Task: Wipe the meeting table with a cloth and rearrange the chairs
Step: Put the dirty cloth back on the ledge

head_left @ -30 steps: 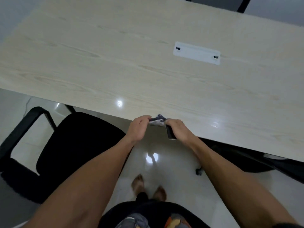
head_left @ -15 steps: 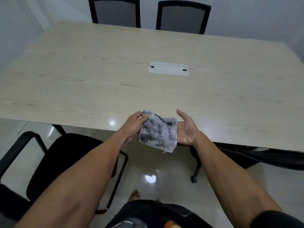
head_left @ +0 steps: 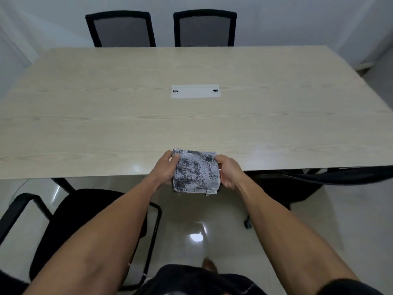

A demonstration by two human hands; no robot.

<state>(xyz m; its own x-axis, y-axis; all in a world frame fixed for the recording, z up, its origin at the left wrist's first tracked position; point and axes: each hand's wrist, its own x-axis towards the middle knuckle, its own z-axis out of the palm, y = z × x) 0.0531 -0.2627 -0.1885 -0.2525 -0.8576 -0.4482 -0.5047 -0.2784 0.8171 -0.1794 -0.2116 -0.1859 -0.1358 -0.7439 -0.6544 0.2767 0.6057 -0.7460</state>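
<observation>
Head view gives me the cloth (head_left: 195, 171) first: a mottled grey-and-white square, spread flat and held up between both hands right over the near edge of the surface (head_left: 127, 107). Its upper part overlaps the pale wood edge in my view and its lower hem hangs in front of the floor (head_left: 212, 209); I can't tell whether it touches the wood. My left hand (head_left: 164, 169) grips the cloth's left side, fingers (head_left: 174, 156) curled over the top corner. My right hand (head_left: 229, 171) grips the right side the same way, thumb folded onto the fabric.

Further out, the surface is a light wood-grain top with a white cable hatch (head_left: 195, 91) set into its middle. Two black mesh-backed chairs stand side by side at the far edge, the far left chair (head_left: 121, 28) and the far right chair (head_left: 204, 28), both pushed in close. On my side, a black armchair (head_left: 89, 220) sits at my left, pulled out from the edge and turned at an angle. Another black chair (head_left: 297, 184) is at my right, tucked partly beneath the top. The glossy floor below shows a bright lamp reflection.
</observation>
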